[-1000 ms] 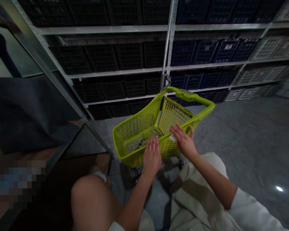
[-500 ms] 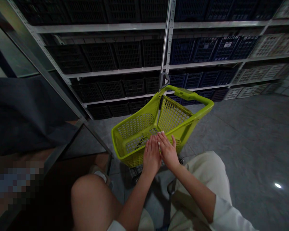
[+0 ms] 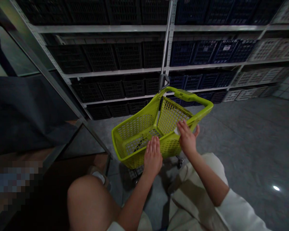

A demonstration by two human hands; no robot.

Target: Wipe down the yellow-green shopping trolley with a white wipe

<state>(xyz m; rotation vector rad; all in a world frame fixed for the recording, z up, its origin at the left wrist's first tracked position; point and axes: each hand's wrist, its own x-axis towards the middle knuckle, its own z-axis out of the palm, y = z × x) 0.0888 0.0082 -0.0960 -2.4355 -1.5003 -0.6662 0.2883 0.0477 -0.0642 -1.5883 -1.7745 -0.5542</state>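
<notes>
A lime-green shopping cart (image 3: 135,128) with a perforated basket stands before my knees, its handle at the upper right. My left hand (image 3: 153,157) lies at the near rim of the basket, fingers straight and close together; its thumb is hidden. Farther right along that rim, my right hand (image 3: 188,139) presses a small white wipe (image 3: 176,131) under its fingers, thumb held apart. Only a corner of the wipe shows, so I cannot tell its exact material. The basket's bottom shows a grid through which a dark part is visible.
Behind the cart a white metal rack (image 3: 110,29) carries rows of black crates (image 3: 128,55), blue crates (image 3: 205,50) and white crates (image 3: 263,49). A metal-framed table (image 3: 60,154) with dark cloth is at my left. Grey floor (image 3: 250,138) extends right.
My right hand has slid right along the near rim, away from my left hand and toward the handle end. My left hand stays almost where it was; the cart has barely moved.
</notes>
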